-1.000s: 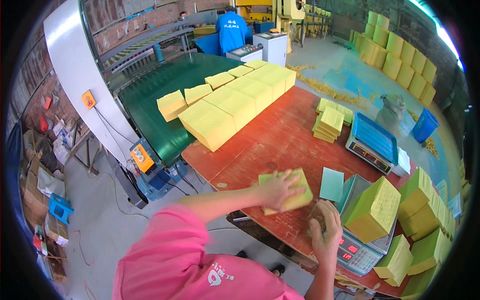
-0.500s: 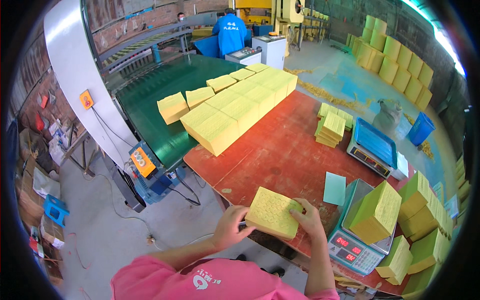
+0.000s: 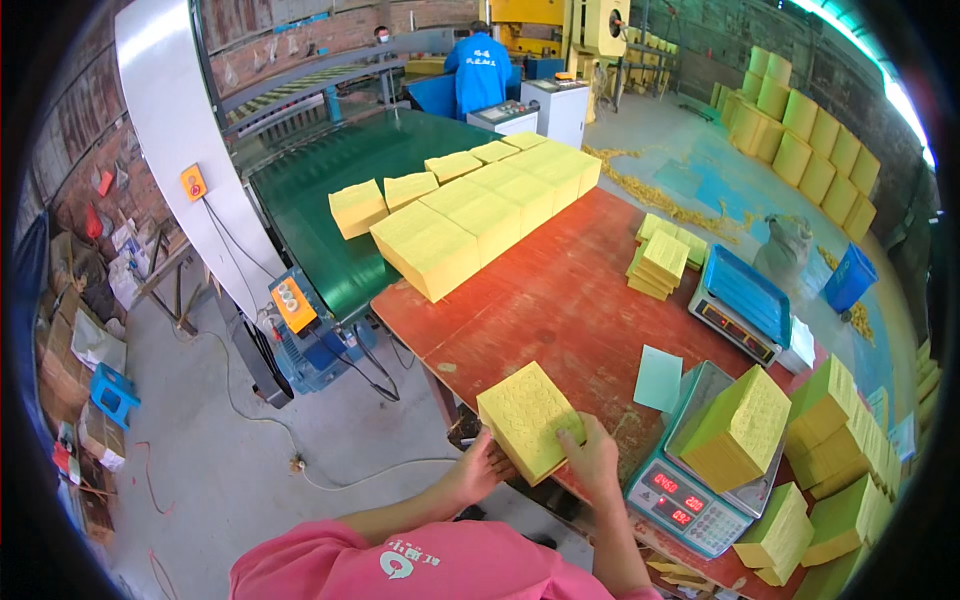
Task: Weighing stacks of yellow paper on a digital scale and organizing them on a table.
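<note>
Both hands now grip one yellow paper stack point(image 3: 527, 420) at the near edge of the red surface point(image 3: 560, 300): left hand point(image 3: 480, 472) underneath, right hand point(image 3: 592, 455) on its side. A second ago it lay lower, beside the scale point(image 3: 700, 490).

A worn red-brown worktable point(image 3: 560, 300) carries a long row of yellow paper blocks point(image 3: 480, 215) at its far end, running onto the green conveyor belt point(image 3: 330, 200). A small yellow stack point(image 3: 662, 262) sits near a blue-topped scale point(image 3: 738, 300), and a pale green sheet point(image 3: 658, 378) lies flat beside a second scale point(image 3: 690, 480) bearing a yellow block point(image 3: 738, 430). Another yellow stack point(image 3: 528, 420) rests at the near edge.
</note>
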The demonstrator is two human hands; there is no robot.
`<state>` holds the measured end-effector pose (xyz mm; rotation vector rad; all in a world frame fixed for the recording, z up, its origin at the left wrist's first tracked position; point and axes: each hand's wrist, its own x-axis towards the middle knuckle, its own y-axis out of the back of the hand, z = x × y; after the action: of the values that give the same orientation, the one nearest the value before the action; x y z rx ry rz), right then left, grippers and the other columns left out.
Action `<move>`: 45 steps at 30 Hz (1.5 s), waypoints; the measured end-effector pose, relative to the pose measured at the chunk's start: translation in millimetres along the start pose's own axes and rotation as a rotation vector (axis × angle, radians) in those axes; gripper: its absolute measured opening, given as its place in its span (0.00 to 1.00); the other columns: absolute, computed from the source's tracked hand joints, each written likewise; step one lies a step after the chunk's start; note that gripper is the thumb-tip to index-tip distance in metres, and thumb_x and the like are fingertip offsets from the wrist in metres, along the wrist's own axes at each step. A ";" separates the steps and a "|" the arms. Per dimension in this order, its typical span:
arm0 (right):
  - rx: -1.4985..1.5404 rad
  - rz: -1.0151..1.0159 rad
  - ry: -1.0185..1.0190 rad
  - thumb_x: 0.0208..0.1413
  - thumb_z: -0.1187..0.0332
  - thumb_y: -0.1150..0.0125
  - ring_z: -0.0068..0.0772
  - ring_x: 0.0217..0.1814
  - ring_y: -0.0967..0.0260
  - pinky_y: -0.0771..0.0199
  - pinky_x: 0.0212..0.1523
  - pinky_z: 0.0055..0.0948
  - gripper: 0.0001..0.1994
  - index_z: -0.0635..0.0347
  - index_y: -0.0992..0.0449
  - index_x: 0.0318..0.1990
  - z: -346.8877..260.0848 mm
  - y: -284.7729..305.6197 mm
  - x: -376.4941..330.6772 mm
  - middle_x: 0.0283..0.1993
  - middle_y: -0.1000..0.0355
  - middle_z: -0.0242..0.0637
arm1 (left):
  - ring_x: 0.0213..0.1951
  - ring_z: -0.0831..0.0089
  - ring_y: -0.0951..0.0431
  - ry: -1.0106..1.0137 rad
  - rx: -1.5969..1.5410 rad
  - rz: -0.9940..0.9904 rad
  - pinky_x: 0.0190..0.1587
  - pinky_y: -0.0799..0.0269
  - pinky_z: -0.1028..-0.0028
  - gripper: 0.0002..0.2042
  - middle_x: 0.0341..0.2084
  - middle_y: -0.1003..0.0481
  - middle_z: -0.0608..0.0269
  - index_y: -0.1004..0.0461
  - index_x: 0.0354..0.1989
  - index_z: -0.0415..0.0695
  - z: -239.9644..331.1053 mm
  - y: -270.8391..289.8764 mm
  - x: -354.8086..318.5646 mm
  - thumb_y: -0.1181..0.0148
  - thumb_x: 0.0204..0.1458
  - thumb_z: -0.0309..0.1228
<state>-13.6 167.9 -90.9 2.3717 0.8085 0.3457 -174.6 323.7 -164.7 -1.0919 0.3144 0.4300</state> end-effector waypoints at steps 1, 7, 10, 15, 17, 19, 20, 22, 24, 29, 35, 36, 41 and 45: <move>-0.056 0.051 0.039 0.55 0.55 0.37 0.54 0.48 0.26 0.27 0.49 0.43 0.24 0.63 0.28 0.54 -3.4 -2.5 -9.9 0.46 0.25 0.53 | 0.57 0.61 0.30 -0.002 -0.001 0.002 0.63 0.38 0.59 0.33 0.56 0.29 0.56 0.33 0.60 0.45 0.1 2.4 -3.1 0.51 0.59 0.61; -0.058 0.025 0.079 0.57 0.55 0.39 0.58 0.48 0.26 0.26 0.46 0.48 0.26 0.63 0.31 0.56 -21.7 -5.1 -40.6 0.46 0.27 0.57 | 0.59 0.62 0.32 -0.181 0.160 0.060 0.60 0.37 0.53 0.35 0.60 0.34 0.57 0.42 0.67 0.49 8.9 -23.7 -32.3 0.44 0.58 0.57; -0.043 0.029 0.079 0.55 0.61 0.37 0.57 0.48 0.26 0.25 0.47 0.45 0.24 0.64 0.30 0.55 -26.7 -8.9 -46.1 0.46 0.26 0.57 | 0.62 0.60 0.34 -0.302 0.292 0.112 0.59 0.38 0.47 0.40 0.64 0.38 0.55 0.54 0.72 0.52 9.3 -34.9 -39.2 0.42 0.57 0.52; -0.048 0.052 0.109 0.55 0.56 0.37 0.58 0.46 0.26 0.26 0.46 0.48 0.26 0.63 0.31 0.56 -21.9 -11.9 -50.8 0.45 0.26 0.57 | 0.62 0.62 0.34 -0.260 0.438 0.071 0.58 0.36 0.46 0.43 0.63 0.36 0.58 0.60 0.73 0.50 6.8 -13.8 -27.8 0.38 0.55 0.43; -0.035 0.083 0.078 0.55 0.55 0.37 0.58 0.46 0.26 0.26 0.47 0.48 0.26 0.63 0.30 0.56 -18.9 -14.5 -51.3 0.46 0.26 0.57 | 0.61 0.62 0.33 -0.276 0.434 0.033 0.58 0.35 0.50 0.42 0.61 0.35 0.58 0.57 0.73 0.49 6.1 -9.1 -17.0 0.38 0.54 0.42; -0.038 0.077 0.059 0.55 0.53 0.37 0.55 0.47 0.25 0.25 0.48 0.46 0.27 0.62 0.30 0.56 -15.8 -17.4 -48.6 0.48 0.26 0.56 | 0.60 0.63 0.31 -0.240 0.436 -0.018 0.58 0.34 0.53 0.41 0.60 0.33 0.59 0.55 0.72 0.47 1.3 6.8 -6.7 0.38 0.54 0.41; 0.040 0.049 0.041 0.55 0.52 0.37 0.53 0.47 0.25 0.25 0.48 0.45 0.28 0.62 0.29 0.56 -17.8 -17.6 -47.2 0.48 0.25 0.55 | 0.59 0.64 0.30 -0.252 0.355 0.016 0.57 0.32 0.57 0.37 0.58 0.32 0.60 0.50 0.70 0.48 3.8 23.6 0.1 0.39 0.55 0.40; 0.231 -0.015 -0.053 0.56 0.51 0.39 0.50 0.47 0.24 0.25 0.48 0.42 0.29 0.66 0.29 0.56 -23.5 -13.5 -44.8 0.47 0.24 0.53 | 0.58 0.64 0.29 -0.197 0.269 0.042 0.58 0.31 0.63 0.29 0.55 0.29 0.61 0.41 0.67 0.46 13.4 25.5 -9.4 0.41 0.56 0.37; 0.319 0.013 -0.080 0.61 0.52 0.42 0.41 0.51 0.24 0.25 0.50 0.35 0.29 0.68 0.32 0.59 -17.8 -10.1 -51.3 0.50 0.24 0.53 | 0.58 0.65 0.29 -0.324 0.653 -0.043 0.61 0.34 0.63 0.24 0.55 0.29 0.59 0.36 0.63 0.42 34.5 32.0 -25.9 0.46 0.59 0.36; 0.735 0.065 -0.271 0.61 0.44 0.44 0.40 0.55 0.26 0.24 0.50 0.34 0.35 0.67 0.35 0.63 -4.0 29.5 -80.9 0.55 0.27 0.52 | 0.60 0.64 0.30 -0.096 0.277 -0.244 0.64 0.37 0.63 0.21 0.58 0.30 0.52 0.35 0.60 0.34 58.1 -80.7 -53.3 0.52 0.64 0.36; 0.837 0.457 -0.218 0.62 0.50 0.43 0.29 0.43 0.28 0.26 0.36 0.27 0.31 0.68 0.32 0.61 -22.3 154.2 -104.9 0.48 0.26 0.41 | 0.58 0.65 0.29 -0.219 0.672 -0.683 0.61 0.33 0.63 0.19 0.55 0.29 0.53 0.34 0.59 0.38 44.7 -214.3 12.4 0.48 0.63 0.35; 0.792 0.546 -0.189 0.62 0.52 0.43 0.26 0.40 0.28 0.28 0.33 0.26 0.28 0.68 0.31 0.59 -36.0 187.1 -100.3 0.46 0.26 0.39 | 0.55 0.65 0.26 -0.043 0.551 -0.659 0.59 0.31 0.64 0.20 0.54 0.27 0.53 0.34 0.60 0.41 38.9 -263.0 19.6 0.48 0.63 0.37; 0.815 0.658 -0.175 0.65 0.60 0.48 0.22 0.31 0.29 0.29 0.31 0.23 0.17 0.66 0.25 0.51 2.0 286.8 -88.3 0.37 0.25 0.32 | 0.55 0.63 0.27 0.182 0.716 -0.700 0.55 0.32 0.57 0.28 0.55 0.28 0.55 0.33 0.62 0.46 -4.2 -401.8 72.6 0.44 0.57 0.50; 0.930 0.640 -0.227 0.66 0.63 0.49 0.24 0.32 0.28 0.27 0.33 0.25 0.14 0.65 0.24 0.48 39.9 299.5 -66.4 0.38 0.25 0.32 | 0.57 0.61 0.31 0.207 0.916 -0.656 0.55 0.35 0.51 0.36 0.56 0.30 0.56 0.33 0.62 0.47 -21.8 -413.8 113.5 0.41 0.50 0.59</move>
<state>91.0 -81.3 59.8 3.4354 0.0345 -0.1018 123.9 162.2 98.7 -0.2855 0.2693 -0.4035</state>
